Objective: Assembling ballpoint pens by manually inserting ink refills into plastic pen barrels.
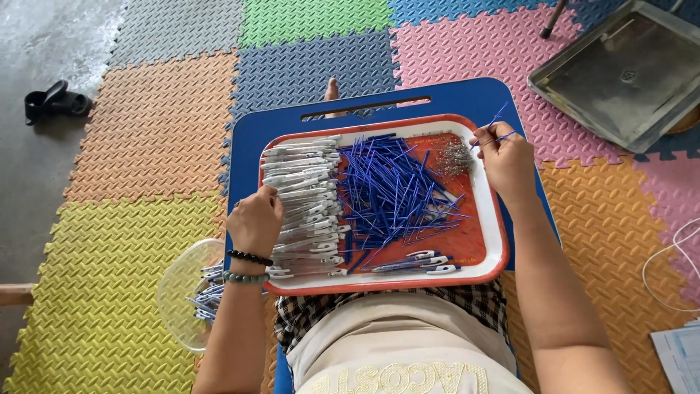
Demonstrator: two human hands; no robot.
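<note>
Blue refill (498,120) in right hand (504,157) grip, tip slanting up-right.

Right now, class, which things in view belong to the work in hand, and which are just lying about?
In use:
- red tray
- blue refills
- white pen barrels
- pile of small springs
- blue lap board
- clear bowl of pens
- left hand, right hand

Lying about:
- metal tray
- black sandal
- white cable
- papers

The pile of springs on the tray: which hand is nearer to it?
Right. The right hand is just beside the springs, holding blue refills. The left hand is across the tray, on the barrels.
</note>
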